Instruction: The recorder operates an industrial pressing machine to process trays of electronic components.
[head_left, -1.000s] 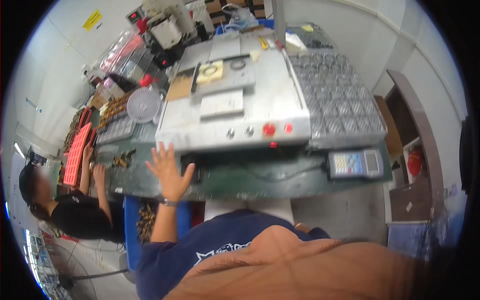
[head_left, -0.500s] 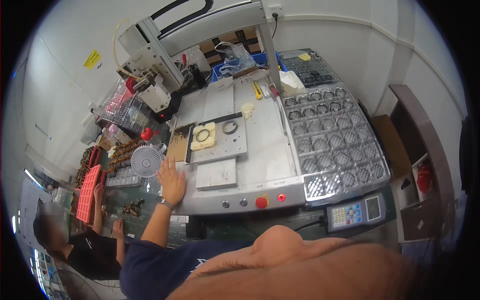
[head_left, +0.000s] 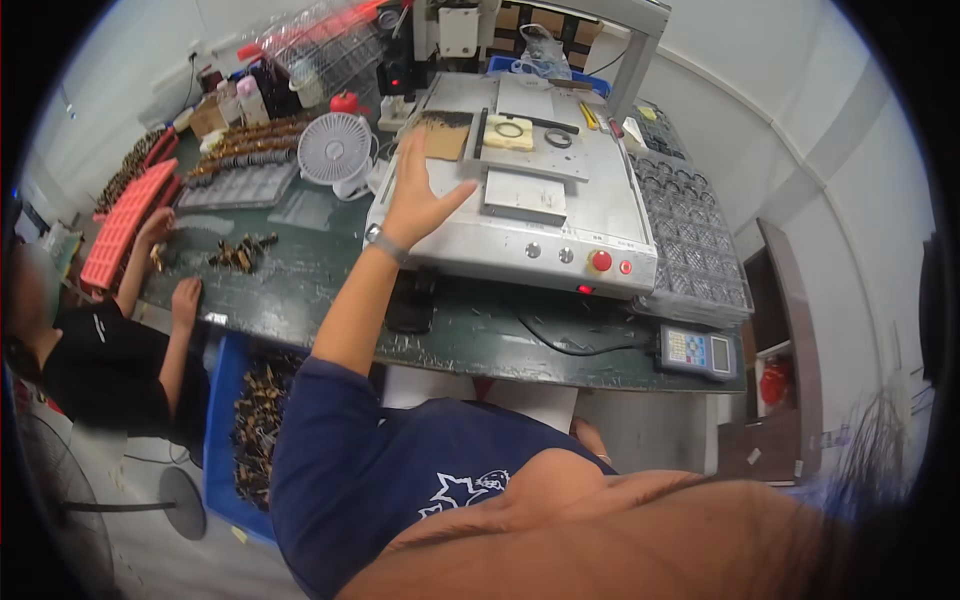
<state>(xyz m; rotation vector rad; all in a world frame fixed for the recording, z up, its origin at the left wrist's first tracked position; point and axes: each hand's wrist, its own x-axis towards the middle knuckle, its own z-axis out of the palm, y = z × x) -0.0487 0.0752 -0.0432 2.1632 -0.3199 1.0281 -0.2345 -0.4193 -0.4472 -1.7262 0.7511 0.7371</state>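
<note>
I am looking down at my left hand [head_left: 415,200], which is hovering with fingers spread wide and palm open, gripping nothing, over the left edge of a grey metal machine [head_left: 520,250]. A watch-like band is circling the wrist. My right hand is not showing in this view, so I cannot tell how its fingers are standing.

The machine is sitting on a dark green worktable [head_left: 330,290] with a worn, scuffed top. Its casing is looking smooth and matt, with rounded front corners, two silver round buttons and a red round button [head_left: 601,260] on the sloped front. On its flat deck a square grey plate [head_left: 525,194] is lying, and beyond it a pale block carrying a dark ring [head_left: 509,130].

Just left of my hand a small white round fan [head_left: 336,148] is standing. To the right, clear moulded trays [head_left: 690,240] with rows of round pockets are stacking up. A co-worker's hand [head_left: 186,295] is resting on the table edge at far left.
</note>
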